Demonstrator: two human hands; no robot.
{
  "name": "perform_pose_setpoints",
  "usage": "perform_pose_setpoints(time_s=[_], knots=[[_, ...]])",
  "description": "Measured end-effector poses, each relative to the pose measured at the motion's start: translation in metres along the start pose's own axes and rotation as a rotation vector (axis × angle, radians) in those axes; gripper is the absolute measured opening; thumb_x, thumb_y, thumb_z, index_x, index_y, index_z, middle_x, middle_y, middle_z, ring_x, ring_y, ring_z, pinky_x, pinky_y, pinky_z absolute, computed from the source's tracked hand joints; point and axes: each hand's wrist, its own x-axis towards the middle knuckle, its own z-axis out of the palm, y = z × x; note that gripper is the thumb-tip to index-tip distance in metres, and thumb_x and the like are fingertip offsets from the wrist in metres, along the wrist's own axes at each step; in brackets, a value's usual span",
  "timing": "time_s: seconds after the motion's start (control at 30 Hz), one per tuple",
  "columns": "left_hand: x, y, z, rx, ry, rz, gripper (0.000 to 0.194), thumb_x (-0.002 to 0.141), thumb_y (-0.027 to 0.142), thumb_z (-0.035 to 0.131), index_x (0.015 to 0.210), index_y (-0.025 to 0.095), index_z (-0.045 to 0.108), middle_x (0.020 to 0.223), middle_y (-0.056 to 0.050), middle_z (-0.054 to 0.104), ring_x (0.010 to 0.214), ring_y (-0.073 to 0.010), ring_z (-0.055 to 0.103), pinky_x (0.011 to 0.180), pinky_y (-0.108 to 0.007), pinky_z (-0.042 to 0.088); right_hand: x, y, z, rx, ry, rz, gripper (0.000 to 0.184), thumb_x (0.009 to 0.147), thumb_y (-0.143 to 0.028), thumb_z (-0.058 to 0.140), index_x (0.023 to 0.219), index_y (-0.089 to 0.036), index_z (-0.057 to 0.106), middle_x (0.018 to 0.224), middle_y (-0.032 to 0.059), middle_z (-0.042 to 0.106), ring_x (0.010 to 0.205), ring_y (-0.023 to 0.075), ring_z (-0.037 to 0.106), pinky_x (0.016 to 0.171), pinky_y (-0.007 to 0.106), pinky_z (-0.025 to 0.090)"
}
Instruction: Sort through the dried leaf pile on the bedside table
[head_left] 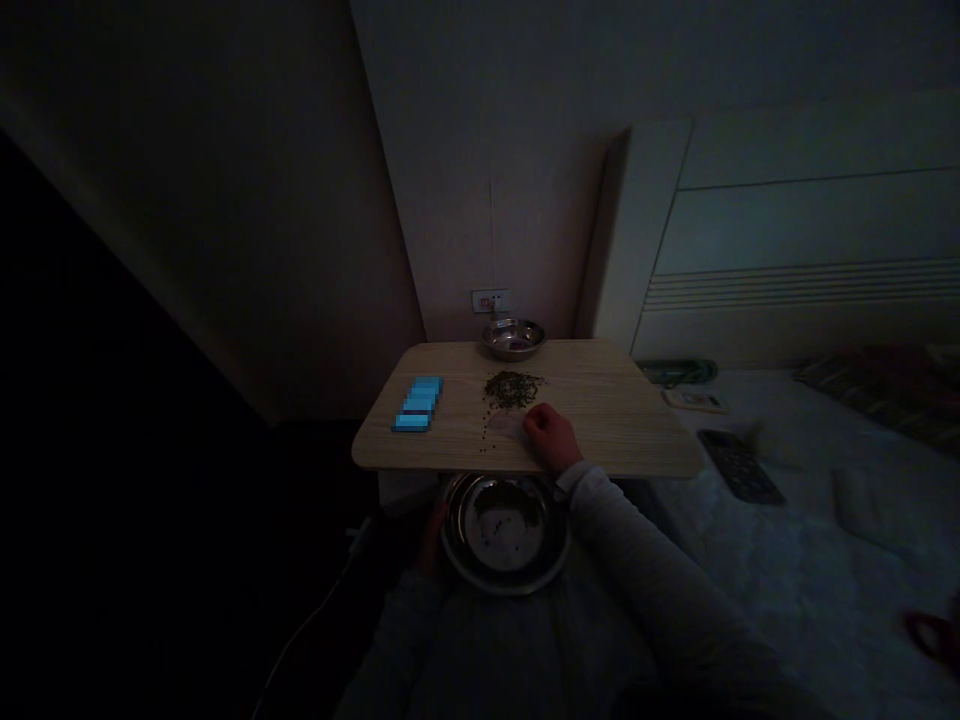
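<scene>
A loose pile of small dark greenish beans or seeds [512, 388] lies on the small wooden table [622, 420], with several stray ones toward the front edge. My right hand [551, 437] rests on the tabletop just below the pile, its fingers curled together. A faint pale patch, perhaps a thin flat piece, shows beside the fingertips; what they hold is too dim to make out. Below the table edge, a wide metal basin [504, 578] sits over my lap with several dark bits in it. My left hand [433, 540], in shadow, grips its left rim.
A shiny metal bowl [514, 340] stands at the table's back, under a wall socket [490, 300]. On the left of the tabletop lies a phone [418, 404] with a lit, blurred screen. A bed [795, 560] to the right carries a dark flat object [740, 466].
</scene>
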Motion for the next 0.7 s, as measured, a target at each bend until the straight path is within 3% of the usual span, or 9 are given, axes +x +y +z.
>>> perform_pose_setpoints(time_s=[0.23,0.47,0.7], knots=[[0.006,-0.004,-0.005,0.034,0.016,0.092,0.027,0.052,0.038,0.076,0.070,0.018,0.074,0.092,-0.009,0.076,0.123,-0.0353,0.049,0.109,-0.045,0.030,0.000,-0.001,-0.001,-0.033,-0.013,0.025,0.008,0.070,-0.024,0.048,0.068,-0.019,0.053,0.060,-0.0012,0.054,0.059,0.0124,0.048,0.058,0.024,0.033],[0.010,-0.009,-0.016,0.003,-0.031,0.022,0.028,0.057,0.040,0.075,0.075,0.018,0.075,0.096,-0.010,0.076,0.123,-0.0350,0.049,0.109,-0.045,0.030,0.001,-0.002,-0.001,-0.008,-0.007,0.025,0.008,0.071,-0.024,0.048,0.069,-0.019,0.053,0.061,-0.0010,0.055,0.059,0.0127,0.049,0.057,0.024,0.034],[0.008,-0.007,-0.012,0.019,0.002,0.073,0.024,0.061,0.037,0.072,0.076,0.018,0.075,0.093,-0.008,0.076,0.125,-0.0332,0.048,0.111,-0.044,0.026,0.003,0.000,0.002,0.022,-0.005,-0.007,0.011,0.072,-0.025,0.047,0.072,-0.018,0.055,0.062,-0.0004,0.057,0.059,0.0132,0.049,0.059,0.025,0.036]])
